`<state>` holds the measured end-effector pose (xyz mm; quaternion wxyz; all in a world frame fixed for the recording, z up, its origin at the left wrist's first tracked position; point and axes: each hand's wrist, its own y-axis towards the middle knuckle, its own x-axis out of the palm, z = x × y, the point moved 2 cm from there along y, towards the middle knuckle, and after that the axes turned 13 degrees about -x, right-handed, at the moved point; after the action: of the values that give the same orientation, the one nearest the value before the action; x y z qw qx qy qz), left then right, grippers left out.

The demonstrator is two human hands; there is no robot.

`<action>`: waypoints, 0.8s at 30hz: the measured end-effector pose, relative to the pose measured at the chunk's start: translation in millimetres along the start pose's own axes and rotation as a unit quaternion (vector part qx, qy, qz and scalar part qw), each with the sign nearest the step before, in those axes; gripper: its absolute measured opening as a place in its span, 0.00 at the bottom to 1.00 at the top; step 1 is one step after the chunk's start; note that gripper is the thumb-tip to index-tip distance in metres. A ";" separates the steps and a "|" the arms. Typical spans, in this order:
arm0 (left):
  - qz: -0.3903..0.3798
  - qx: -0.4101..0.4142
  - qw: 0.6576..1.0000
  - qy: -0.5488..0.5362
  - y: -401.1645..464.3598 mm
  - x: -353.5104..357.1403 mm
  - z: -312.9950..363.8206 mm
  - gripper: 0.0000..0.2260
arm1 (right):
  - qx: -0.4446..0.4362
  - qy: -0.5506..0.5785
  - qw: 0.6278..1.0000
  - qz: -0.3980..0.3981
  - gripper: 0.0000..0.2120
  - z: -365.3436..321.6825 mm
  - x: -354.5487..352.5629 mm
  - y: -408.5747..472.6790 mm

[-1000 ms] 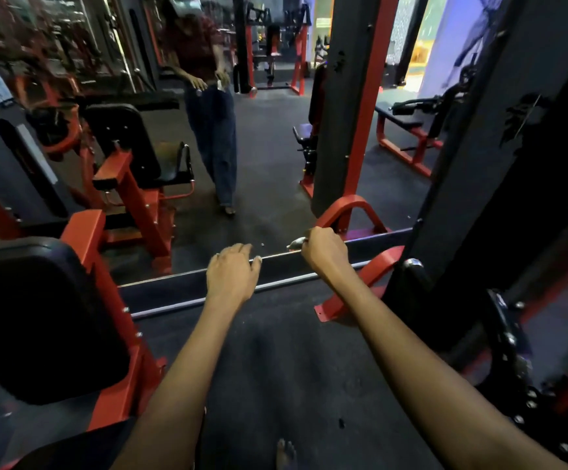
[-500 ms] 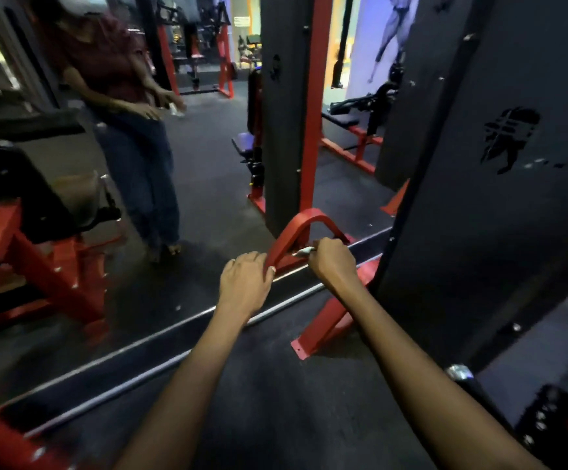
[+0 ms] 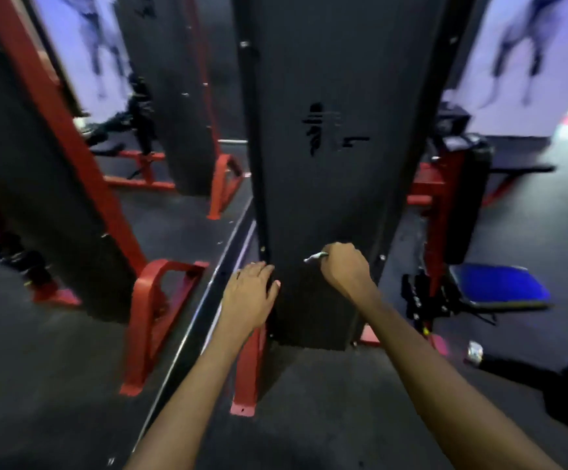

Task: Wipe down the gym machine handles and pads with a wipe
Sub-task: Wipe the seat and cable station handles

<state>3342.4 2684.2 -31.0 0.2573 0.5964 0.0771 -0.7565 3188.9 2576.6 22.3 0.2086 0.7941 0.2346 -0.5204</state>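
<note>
1. A person is reaching both bare arms forward toward a tall black shroud panel [image 3: 326, 181] of a gym machine, which is standing upright in the middle of the view.
2. The right hand [image 3: 347, 269] is curling into a fist in front of the lower part of the panel, gripping a small white wipe [image 3: 315, 256]; only a crumpled end is sticking out on the thumb side.
3. The left hand [image 3: 250, 293] is hovering at the panel's lower left edge with fingers loosely spread and holding nothing; whether it is touching the panel cannot be told.
4. A red steel foot [image 3: 247, 374] is showing below the panel's left corner, under the left wrist.
5. A mirror [image 3: 72, 334] is standing to the left of the panel, reflecting the red frame and dark floor.
6. A blue seat pad [image 3: 499, 283] is lying low to the right of the panel, beside a black upright pad [image 3: 465, 205].
7. The whole view is blurring slightly.
</note>
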 end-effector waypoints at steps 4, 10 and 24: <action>-0.032 0.091 0.995 -0.025 37.1 11.7 18.3 0.20 | 0.103 -0.009 0.993 0.055 0.13 17.5 -10.8 -10.5; -0.050 0.254 0.964 -0.056 71.1 40.8 81.1 0.21 | 0.223 -0.040 0.964 0.135 0.12 60.7 -18.7 -31.0; -0.096 0.556 0.809 -0.165 76.2 82.2 247.9 0.18 | 0.377 -0.014 0.840 0.390 0.09 131.8 -54.9 -136.3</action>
<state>3152.4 2489.6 -25.3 -0.1837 0.4928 -0.3433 -0.7782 2993.3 2601.6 12.2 0.0823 0.8298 -0.3120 -0.4553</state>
